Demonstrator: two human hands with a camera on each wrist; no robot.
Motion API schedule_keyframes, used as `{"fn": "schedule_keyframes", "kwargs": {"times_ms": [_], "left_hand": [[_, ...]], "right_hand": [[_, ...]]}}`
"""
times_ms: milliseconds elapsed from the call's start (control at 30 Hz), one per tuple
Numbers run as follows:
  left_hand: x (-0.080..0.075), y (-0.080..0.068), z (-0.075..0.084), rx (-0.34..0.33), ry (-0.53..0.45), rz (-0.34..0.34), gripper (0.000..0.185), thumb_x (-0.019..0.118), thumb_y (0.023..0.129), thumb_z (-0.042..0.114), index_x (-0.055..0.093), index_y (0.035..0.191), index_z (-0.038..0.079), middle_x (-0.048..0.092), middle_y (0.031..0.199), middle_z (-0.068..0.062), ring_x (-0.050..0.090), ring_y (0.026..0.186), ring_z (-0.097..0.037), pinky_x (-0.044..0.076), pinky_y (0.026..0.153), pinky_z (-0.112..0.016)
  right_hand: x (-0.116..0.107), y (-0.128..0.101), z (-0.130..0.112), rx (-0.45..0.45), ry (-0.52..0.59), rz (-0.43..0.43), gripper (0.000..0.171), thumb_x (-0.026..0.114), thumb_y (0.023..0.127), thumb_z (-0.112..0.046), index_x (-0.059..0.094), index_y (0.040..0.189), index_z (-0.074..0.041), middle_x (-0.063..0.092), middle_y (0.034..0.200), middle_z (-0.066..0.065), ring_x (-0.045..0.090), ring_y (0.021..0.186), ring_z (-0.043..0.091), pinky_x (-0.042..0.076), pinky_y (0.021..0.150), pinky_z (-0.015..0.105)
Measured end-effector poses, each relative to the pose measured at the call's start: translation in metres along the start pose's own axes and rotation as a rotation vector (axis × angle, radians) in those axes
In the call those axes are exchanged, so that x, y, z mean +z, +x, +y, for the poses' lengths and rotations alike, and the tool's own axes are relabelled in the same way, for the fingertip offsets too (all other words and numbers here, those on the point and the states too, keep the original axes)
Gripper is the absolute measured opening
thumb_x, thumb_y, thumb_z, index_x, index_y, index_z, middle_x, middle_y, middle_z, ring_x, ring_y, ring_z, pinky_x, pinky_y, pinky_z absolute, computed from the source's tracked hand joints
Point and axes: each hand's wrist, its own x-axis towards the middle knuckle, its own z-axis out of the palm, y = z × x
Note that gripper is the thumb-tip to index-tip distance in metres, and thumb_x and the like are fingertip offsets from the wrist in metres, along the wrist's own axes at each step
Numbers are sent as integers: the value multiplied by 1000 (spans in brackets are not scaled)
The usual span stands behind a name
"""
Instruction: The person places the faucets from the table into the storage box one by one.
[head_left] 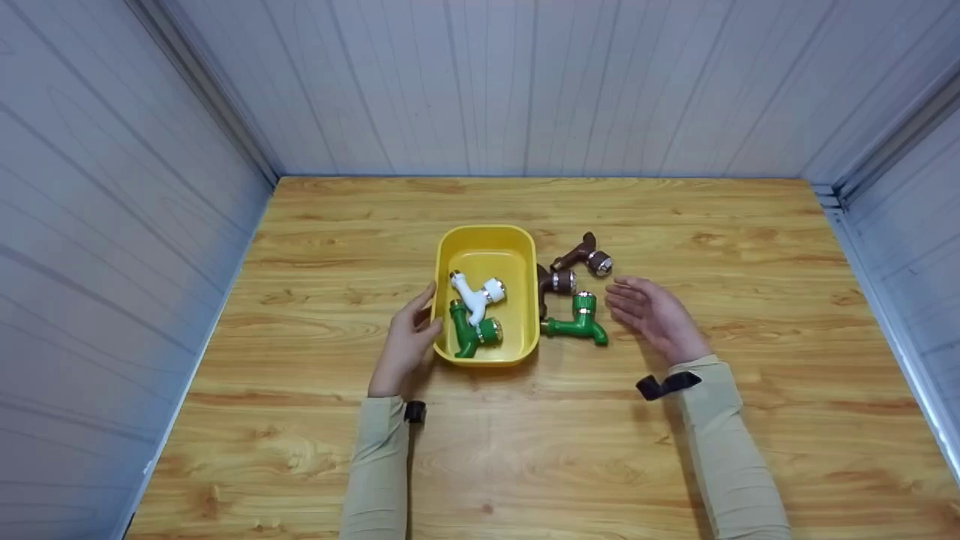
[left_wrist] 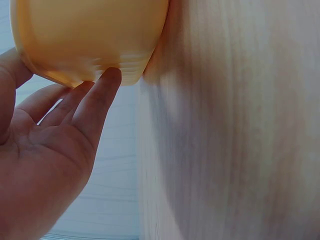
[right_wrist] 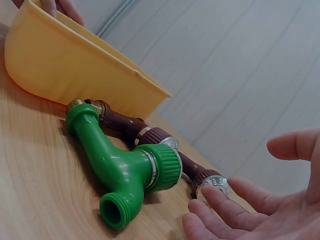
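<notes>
My left hand (head_left: 405,341) holds the left side of a yellow plastic basin (head_left: 487,362), thumb at the rim and fingers against the outer wall (left_wrist: 95,30). Inside the basin lie a white tap (head_left: 474,298) and a green tap (head_left: 466,334). Just right of it, another green tap (head_left: 576,328) lies on the table, its brass thread by the basin's wall. Behind that are a brown tap (head_left: 562,281), partly covered by the basin's edge, and a second brown tap (head_left: 583,252). Empty, with fingers extended, my right hand (head_left: 652,315) hovers right of these taps.
The wood-grain table (head_left: 330,255) carries everything. Pale panel walls (head_left: 480,90) stand at its back and both sides. Each wrist wears a black strap (head_left: 667,385) over a beige sleeve.
</notes>
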Motion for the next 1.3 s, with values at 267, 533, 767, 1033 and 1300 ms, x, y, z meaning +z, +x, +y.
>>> {"fn": "schedule_keyframes", "kwargs": {"times_ms": [267, 533, 767, 1033, 1300], "left_hand": [[0, 0, 0, -17, -14, 2, 56, 51, 91, -11, 31, 144, -8, 26, 151, -23, 38, 129, -44, 39, 104, -46], [0, -1, 1, -4, -16, 5, 55, 51, 91, -12, 32, 143, -8, 27, 150, -24, 38, 129, -45, 38, 104, -47], [0, 0, -1, 11, -1, 5, 54, 51, 92, -11, 33, 143, -9, 28, 149, -25, 38, 128, -45, 35, 106, -48], [0, 0, -1, 14, -3, 14, 54, 52, 91, -11, 33, 142, -9, 29, 149, -25, 38, 129, -45, 34, 106, -48], [0, 0, -1, 0, -15, 16, 54, 52, 91, -11, 33, 142, -8, 29, 149, -25, 38, 128, -45, 35, 106, -48]], "right_hand": [[5, 6, 4, 10, -56, -2, 50, 43, 102, -22, 31, 139, 9, 28, 146, 33, 31, 134, 42, 27, 112, 47], [10, 10, 9, 19, -128, 10, 51, 44, 102, -20, 29, 140, 10, 30, 145, 32, 35, 132, 39, 27, 112, 45], [14, 15, 10, 23, -210, 17, 54, 52, 98, -12, 28, 141, 12, 49, 133, 23, 47, 124, 31, 32, 110, 43], [17, 19, 13, 3, -358, 0, 56, 58, 94, -5, 31, 141, 10, 48, 131, 20, 56, 109, 19, 36, 107, 42], [18, 22, 18, -36, -518, -8, 55, 61, 89, 1, 38, 139, 8, 42, 139, 24, 43, 125, 32, 44, 99, 28]]}}
